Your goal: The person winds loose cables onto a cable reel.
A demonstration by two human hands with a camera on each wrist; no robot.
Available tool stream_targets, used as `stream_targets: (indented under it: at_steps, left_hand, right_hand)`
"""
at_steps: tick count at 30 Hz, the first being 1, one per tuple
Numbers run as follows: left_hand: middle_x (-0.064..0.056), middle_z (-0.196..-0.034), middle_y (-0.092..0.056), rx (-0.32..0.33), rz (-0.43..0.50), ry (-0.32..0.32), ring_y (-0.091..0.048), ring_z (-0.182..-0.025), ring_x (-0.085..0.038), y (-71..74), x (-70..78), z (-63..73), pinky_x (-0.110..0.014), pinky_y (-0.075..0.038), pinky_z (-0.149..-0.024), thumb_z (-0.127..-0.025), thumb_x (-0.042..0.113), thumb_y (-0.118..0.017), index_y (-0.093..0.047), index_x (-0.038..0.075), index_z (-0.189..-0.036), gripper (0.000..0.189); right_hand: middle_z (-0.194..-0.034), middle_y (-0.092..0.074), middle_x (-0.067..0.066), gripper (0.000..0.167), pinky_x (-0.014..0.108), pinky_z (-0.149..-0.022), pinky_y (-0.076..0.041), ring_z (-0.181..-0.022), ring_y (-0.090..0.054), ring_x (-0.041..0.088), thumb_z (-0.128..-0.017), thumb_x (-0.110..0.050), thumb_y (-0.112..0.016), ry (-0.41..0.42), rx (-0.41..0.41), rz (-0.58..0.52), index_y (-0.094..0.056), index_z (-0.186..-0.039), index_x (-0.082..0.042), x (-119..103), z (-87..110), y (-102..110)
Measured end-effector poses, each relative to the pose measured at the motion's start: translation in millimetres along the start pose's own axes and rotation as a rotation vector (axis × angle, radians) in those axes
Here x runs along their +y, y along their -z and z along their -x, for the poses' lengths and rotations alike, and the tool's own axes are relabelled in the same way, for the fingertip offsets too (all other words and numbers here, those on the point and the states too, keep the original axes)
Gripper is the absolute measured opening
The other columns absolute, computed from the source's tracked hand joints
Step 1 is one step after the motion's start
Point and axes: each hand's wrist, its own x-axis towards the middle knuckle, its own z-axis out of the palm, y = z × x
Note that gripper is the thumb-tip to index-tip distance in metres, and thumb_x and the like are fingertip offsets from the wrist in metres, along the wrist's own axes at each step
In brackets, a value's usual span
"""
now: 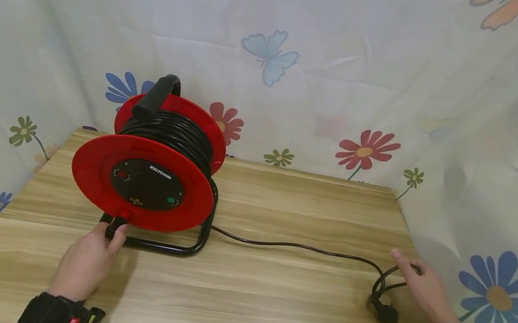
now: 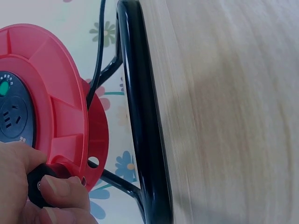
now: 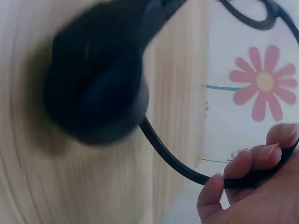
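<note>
A red cable reel [image 1: 142, 183] wound with black cable [image 1: 173, 132] stands on the table's left side in its black tube frame [image 1: 165, 248]. My left hand [image 1: 85, 261] grips the black crank knob [image 2: 39, 184] low on the reel's front disc, thumb and fingers curled round it. From the reel, a length of cable [image 1: 296, 245] runs right across the table to a small loop. My right hand [image 1: 426, 290] holds that loop, its fingers curled round the cable [image 3: 187, 172] in the right wrist view. The black plug [image 1: 387, 314] hangs at the loop's lower end, close to the tabletop.
The wood-grain table [image 1: 266, 313] lies under everything. A pale curtain [image 1: 307, 107] printed with flowers and butterflies surrounds it at the back and sides. The reel's black carrying handle [image 1: 158, 97] juts up above the discs.
</note>
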Motion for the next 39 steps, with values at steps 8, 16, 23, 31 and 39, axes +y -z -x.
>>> stream_targets:
  at_steps: [8, 16, 23, 31, 39]
  left_hand:
    - [-0.005, -0.059, -0.042, 0.023, -0.004, -0.014, -0.043, -0.05, -0.022, -1.5, -1.1, 0.7, -0.033, -0.028, -0.044, -0.101, 0.047, -0.038, -0.049, 0.0, -0.087, 0.05]
    - [-0.005, -0.059, -0.042, 0.027, -0.005, 0.0, -0.042, -0.049, -0.022, -0.3, 0.6, 2.4, -0.033, -0.027, -0.044, -0.102, 0.045, -0.039, -0.048, 0.0, -0.087, 0.048]
    - [-0.006, -0.06, -0.043, 0.004, -0.002, 0.011, -0.043, -0.049, -0.022, -0.3, 1.2, 1.2, -0.033, -0.028, -0.045, -0.101, 0.049, -0.036, -0.048, 0.0, -0.09, 0.052]
    - [-0.006, -0.06, -0.043, 0.024, 0.009, 0.0, -0.042, -0.048, -0.022, 0.2, 1.1, 0.2, -0.033, -0.027, -0.044, -0.101, 0.05, -0.035, -0.048, 0.0, -0.091, 0.053]
    - [-0.007, -0.06, -0.044, 0.025, -0.004, 0.002, -0.045, -0.051, -0.024, -0.1, 2.5, 2.1, -0.033, -0.029, -0.045, -0.102, 0.044, -0.039, -0.05, -0.003, -0.093, 0.049]
  right_hand:
    - [-0.088, -0.036, 0.004, 0.045, 0.028, -0.079, -0.043, -0.089, -0.041, 0.015, -0.102, -0.049, -0.036, -0.033, 0.007, -0.783, -0.037, -0.085, -0.007, 20, -1.2, 15]
    - [-0.088, -0.039, 0.003, 0.045, 0.029, -0.076, -0.046, -0.087, -0.054, 0.008, -0.102, -0.05, -0.029, -0.004, -0.139, -0.849, -0.034, -0.083, -0.01, 15, 7.4, 17]
    - [-0.098, -0.063, 0.019, 0.066, 0.037, -0.069, -0.05, -0.087, -0.065, 0.025, -0.101, -0.056, -0.026, 0.019, 0.01, -0.089, -0.049, -0.096, 0.006, -5, 4.2, -5]
    - [-0.084, -0.064, 0.01, 0.05, 0.031, -0.059, -0.043, -0.072, -0.058, 0.021, -0.107, -0.031, -0.027, 0.151, 0.01, 0.095, -0.059, -0.111, 0.007, -21, -2.6, -22]
    - [-0.104, -0.054, 0.024, 0.04, 0.036, -0.077, -0.047, -0.097, -0.055, 0.031, -0.107, -0.021, -0.023, 0.163, 0.172, -0.142, -0.046, -0.116, 0.01, -24, -14.8, -30]
